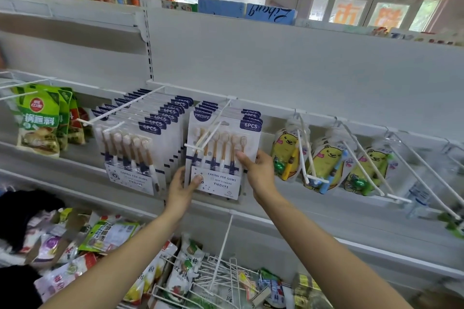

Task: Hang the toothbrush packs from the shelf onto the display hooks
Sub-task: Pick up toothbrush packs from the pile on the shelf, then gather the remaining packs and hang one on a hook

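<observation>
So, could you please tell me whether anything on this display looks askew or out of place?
Mostly tidy. The front toothbrush pack on the middle hook hangs slightly tilted while the left hand and right hand hold it.

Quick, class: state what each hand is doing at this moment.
Left hand: grips the lower left edge of the front toothbrush pack, thumb on its face.
Right hand: holds the same pack's right edge, thumb pressed on the front.
</observation>
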Tool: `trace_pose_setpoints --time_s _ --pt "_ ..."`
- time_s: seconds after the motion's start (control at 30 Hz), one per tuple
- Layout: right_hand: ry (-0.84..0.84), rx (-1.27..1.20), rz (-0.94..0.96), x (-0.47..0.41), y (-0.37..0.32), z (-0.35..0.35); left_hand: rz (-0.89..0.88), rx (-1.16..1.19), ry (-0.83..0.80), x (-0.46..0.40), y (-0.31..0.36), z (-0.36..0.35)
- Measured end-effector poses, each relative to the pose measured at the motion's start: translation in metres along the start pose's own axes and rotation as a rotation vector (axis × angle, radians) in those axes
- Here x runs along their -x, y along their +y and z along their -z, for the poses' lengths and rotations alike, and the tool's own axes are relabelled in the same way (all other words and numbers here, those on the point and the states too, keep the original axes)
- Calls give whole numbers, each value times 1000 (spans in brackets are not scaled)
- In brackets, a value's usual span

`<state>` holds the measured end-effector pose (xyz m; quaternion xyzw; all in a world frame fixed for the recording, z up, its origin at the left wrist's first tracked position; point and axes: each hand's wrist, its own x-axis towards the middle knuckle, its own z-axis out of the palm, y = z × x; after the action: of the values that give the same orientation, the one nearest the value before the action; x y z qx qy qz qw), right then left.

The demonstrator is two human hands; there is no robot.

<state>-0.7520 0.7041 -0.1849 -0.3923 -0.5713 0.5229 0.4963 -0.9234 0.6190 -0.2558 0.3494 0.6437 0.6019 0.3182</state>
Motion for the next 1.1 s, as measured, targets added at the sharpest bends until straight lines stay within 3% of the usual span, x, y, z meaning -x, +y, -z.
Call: trace_pose_setpoints --time_s 0.13,0.3,0.43,0.63,0.87,1.1 --pt "4 59 3 3 1 1 19 -34 9 3 -1 -3" --pt "1 316 32 16 0 18 -5 -133 13 20 -6 -2" --pt "-9 581 85 40 5 51 -297 -451 27 50 -8 0" --pt "-172 1014 303 100 -1 111 -678 -723 -258 81 2 -7" --pt "-193 1306 396 167 -14 180 -990 -828 -462 104 29 -48" --pt "-97 1363 404 218 -32 266 -1122 -822 -631 142 45 -118"
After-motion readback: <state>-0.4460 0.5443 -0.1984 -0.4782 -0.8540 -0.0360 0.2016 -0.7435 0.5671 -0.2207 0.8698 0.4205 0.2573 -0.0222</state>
